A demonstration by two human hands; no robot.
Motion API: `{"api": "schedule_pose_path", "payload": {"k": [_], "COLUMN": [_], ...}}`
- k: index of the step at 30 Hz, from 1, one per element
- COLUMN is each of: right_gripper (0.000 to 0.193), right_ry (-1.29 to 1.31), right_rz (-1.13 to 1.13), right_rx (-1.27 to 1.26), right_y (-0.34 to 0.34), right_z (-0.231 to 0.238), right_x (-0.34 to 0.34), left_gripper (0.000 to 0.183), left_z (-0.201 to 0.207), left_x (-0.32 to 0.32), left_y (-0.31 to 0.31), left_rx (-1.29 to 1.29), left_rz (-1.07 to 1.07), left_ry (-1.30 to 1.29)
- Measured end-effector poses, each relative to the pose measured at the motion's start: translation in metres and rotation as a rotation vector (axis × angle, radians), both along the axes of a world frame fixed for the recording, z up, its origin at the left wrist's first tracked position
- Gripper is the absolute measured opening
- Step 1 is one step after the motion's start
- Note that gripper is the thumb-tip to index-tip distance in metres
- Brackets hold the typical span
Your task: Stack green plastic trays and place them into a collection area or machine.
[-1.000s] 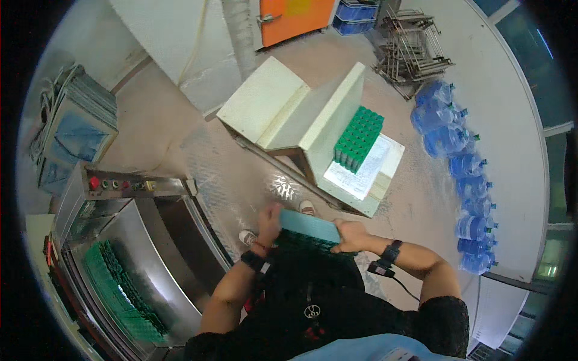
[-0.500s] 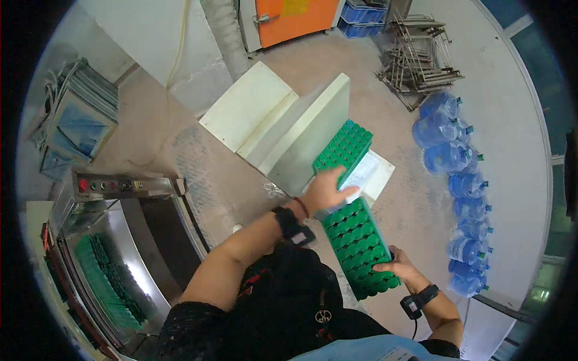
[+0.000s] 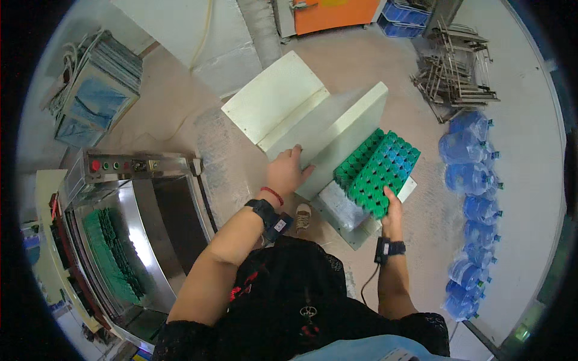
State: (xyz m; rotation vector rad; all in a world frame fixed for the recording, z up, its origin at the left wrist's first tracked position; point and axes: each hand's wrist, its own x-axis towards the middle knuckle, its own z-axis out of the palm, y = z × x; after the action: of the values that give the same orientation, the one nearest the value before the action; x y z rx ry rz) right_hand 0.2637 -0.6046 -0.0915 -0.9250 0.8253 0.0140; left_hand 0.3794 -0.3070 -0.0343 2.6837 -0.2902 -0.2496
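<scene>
My right hand [image 3: 392, 210] grips the near end of a green tray [image 3: 388, 171] with rows of round-lobed cells, thumb on top. That tray leans over the right part of a cream-coloured stand, beside a second green tray [image 3: 356, 163] next to the stand's upright board [image 3: 343, 141]. Below them lies a pale, shiny block [image 3: 340, 206] on the stand's base. My left hand [image 3: 287, 171] is off the trays, fingers apart, over the left side of the upright board; whether it touches the board I cannot tell.
At left stands a steel machine [image 3: 129, 168] with buttons and a row of green trays [image 3: 114, 256] inside. Large blue water bottles [image 3: 469, 180] line the right wall. Metal frames [image 3: 454, 75], blue crates [image 3: 403, 21] and an orange door [image 3: 328, 15] are farther off.
My right hand has moved the green tray forward, away from my body, to beside the second tray. My left hand has let go of it and shifted left. The view has turned somewhat.
</scene>
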Motion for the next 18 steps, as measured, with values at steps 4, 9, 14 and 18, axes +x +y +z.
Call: {"api": "schedule_pose_path", "payload": {"k": [4, 9, 14, 18], "right_gripper": [0.039, 0.041, 0.047, 0.045], "right_ry": [0.061, 0.096, 0.106, 0.056], "right_rz": [-0.092, -0.248, -0.28, -0.265], "right_rx": [0.072, 0.07, 0.066, 0.06], "right_y": [0.01, 0.041, 0.046, 0.047], "right_z": [-0.057, -0.104, -0.105, -0.087], "right_x": [0.041, 0.05, 0.052, 0.052], "left_gripper": [0.056, 0.053, 0.053, 0.052], "left_z": [-0.005, -0.004, -0.003, -0.003], "left_x": [-0.001, 0.001, 0.003, 0.003], "left_y": [-0.002, -0.004, -0.003, 0.0], "left_rx": [-0.018, 0.04, 0.021, -0.011], "left_rz": [0.015, 0.013, 0.026, -0.01], "left_ry": [0.0, 0.021, 0.02, 0.048]}}
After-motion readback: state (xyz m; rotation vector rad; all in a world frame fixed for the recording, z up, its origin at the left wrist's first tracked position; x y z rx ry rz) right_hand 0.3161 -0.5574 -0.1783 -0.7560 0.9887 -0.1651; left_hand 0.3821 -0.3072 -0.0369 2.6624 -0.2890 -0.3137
